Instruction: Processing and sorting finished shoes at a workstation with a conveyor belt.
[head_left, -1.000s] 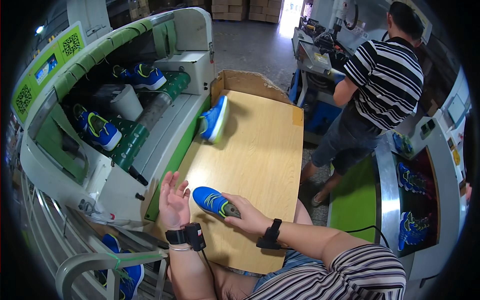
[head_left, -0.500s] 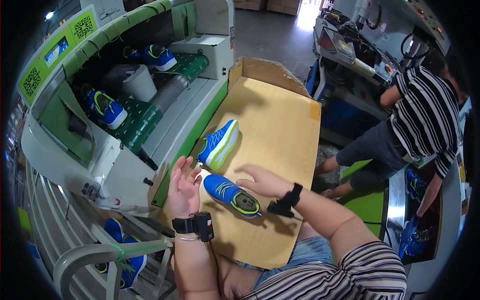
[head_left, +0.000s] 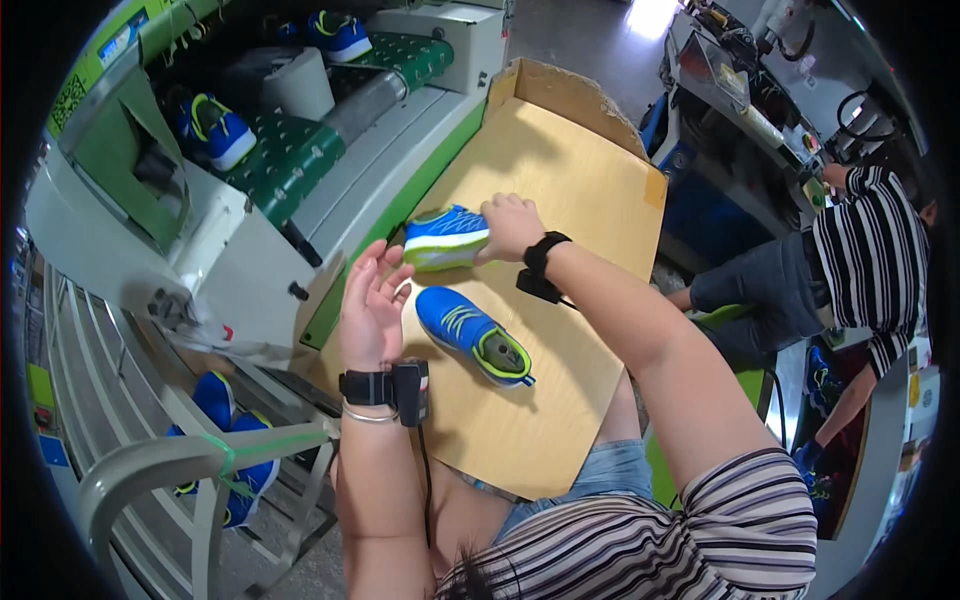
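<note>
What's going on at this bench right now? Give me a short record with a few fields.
Right hand: grips a blue shoe lying on its side, sole toward the camera
Left hand: open, palm up, holding nothing
Second blue shoe: upright on the cardboard sheet, between the hands
Conveyor: green, at left, carries more blue shoes
Nearby: another person in a striped shirt, at right

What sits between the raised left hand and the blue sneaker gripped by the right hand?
Nothing: the head view shows only bare cardboard between the left hand and the blue sneaker in the right hand.
</note>
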